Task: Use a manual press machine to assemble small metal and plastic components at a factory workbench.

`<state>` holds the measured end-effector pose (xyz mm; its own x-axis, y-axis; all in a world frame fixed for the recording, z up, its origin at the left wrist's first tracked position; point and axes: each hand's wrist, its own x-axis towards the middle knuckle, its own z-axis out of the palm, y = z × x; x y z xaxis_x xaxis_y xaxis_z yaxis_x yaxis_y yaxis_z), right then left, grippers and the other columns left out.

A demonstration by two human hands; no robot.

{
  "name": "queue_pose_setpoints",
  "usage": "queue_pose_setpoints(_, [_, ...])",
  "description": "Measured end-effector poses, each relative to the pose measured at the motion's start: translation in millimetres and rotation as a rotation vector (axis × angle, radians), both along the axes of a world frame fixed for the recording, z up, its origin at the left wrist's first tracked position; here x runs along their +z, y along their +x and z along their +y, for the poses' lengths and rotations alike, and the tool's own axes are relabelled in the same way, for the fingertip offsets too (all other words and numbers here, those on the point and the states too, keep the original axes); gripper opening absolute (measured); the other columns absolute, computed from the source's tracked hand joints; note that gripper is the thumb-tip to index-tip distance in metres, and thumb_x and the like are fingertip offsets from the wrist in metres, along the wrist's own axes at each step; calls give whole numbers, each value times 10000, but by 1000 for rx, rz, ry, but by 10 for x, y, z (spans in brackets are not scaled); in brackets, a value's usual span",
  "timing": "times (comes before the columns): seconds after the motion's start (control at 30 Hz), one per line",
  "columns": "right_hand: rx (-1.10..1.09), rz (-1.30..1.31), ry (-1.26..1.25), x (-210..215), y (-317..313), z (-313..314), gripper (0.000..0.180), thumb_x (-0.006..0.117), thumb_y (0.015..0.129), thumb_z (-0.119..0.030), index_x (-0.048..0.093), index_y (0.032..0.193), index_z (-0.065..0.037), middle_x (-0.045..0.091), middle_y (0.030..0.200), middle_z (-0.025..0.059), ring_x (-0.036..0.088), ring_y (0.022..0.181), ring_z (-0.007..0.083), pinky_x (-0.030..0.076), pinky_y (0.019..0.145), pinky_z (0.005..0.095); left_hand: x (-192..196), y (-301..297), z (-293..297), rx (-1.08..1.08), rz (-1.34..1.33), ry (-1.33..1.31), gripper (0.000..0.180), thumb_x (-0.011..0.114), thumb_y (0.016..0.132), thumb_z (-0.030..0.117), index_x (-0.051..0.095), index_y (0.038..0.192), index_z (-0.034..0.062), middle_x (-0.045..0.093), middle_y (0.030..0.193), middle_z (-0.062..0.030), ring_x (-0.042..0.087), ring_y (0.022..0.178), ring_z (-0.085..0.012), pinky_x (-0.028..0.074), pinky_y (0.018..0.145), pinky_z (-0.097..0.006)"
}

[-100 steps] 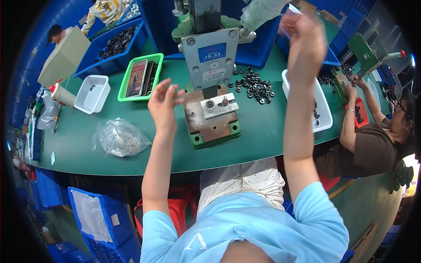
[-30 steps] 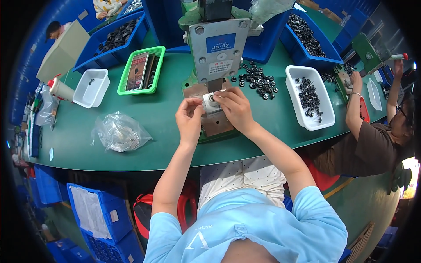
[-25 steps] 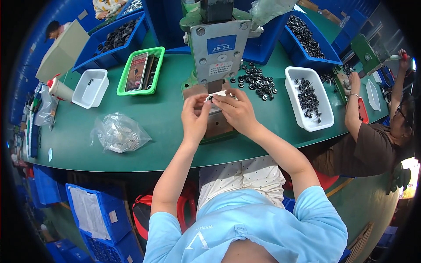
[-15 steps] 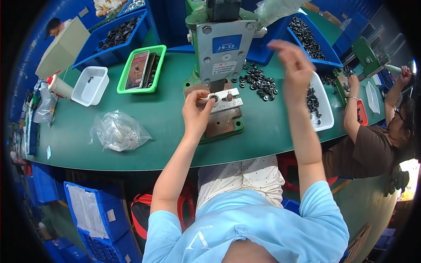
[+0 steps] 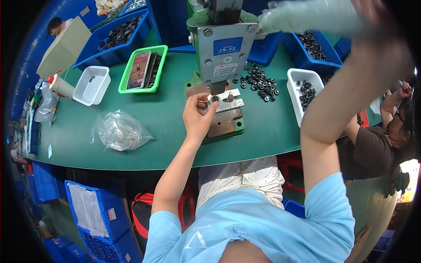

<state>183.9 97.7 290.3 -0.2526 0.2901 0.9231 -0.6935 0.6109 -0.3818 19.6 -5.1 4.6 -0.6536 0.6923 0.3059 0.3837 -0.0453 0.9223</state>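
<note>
My left hand [image 5: 198, 113] is at the base of the green bench press [image 5: 201, 65], thumb and fingertips closed around a small round black part [image 5: 215, 99]. That part sits on the white fixture block [image 5: 235, 103], under the dark press ram [image 5: 218, 88]. At the upper right my right hand [image 5: 372, 19], smeared by motion, is closed on the end of the press lever [image 5: 311, 16], which is wrapped in clear plastic. Its fingers show only in part. A pile of small round black parts [image 5: 263, 83] lies on the green table right of the press.
A white tray [image 5: 294, 94] of black parts stands to the right; blue bins [image 5: 322, 65] stand behind. Leftward are a green basket [image 5: 142, 90] with a phone, a white tray [image 5: 91, 98] and a plastic bag [image 5: 122, 131]. A co-worker [image 5: 372, 149] sits at the right.
My right hand has moved up and right onto the lever, which has swung down toward me and now reaches farther across the view. My left hand stays at the fixture.
</note>
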Motion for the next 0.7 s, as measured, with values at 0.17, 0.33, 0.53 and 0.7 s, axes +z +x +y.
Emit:
queue_pose_setpoints(0.17, [144,-85,107,-479,516,-279,307,379,899,-349,502,693,-160,541,702,31,541,598,145,360,771,358,-77,-120,24,-77,-203,82,208,643,795,43,630,998,1,584,892,-13,508,728,-61,424,594,-177])
queue_pose_setpoints(0.33, [65,-193,217,-893,747,-393,341,405,933,-294,556,695,-103,607,717,68,633,634,209,405,909,450,-17,-252,82,-285,-652,145,184,541,898,101,643,982,-26,610,839,-28,549,733,-75,451,647,-200])
queue_pose_setpoints(0.53, [-20,-99,135,-1151,776,-513,325,466,902,-236,555,627,-87,599,677,68,628,612,205,400,923,454,123,-283,218,-256,-757,99,193,543,909,140,647,892,-21,596,759,-15,521,663,-60,440,608,-200])
queue_pose_setpoints(0.7, [74,-149,221,-914,741,-384,332,446,924,-259,568,665,-91,605,701,73,618,605,197,436,848,439,165,-347,280,-281,-818,21,169,550,899,136,630,853,-6,578,746,-7,511,647,-57,427,575,-195])
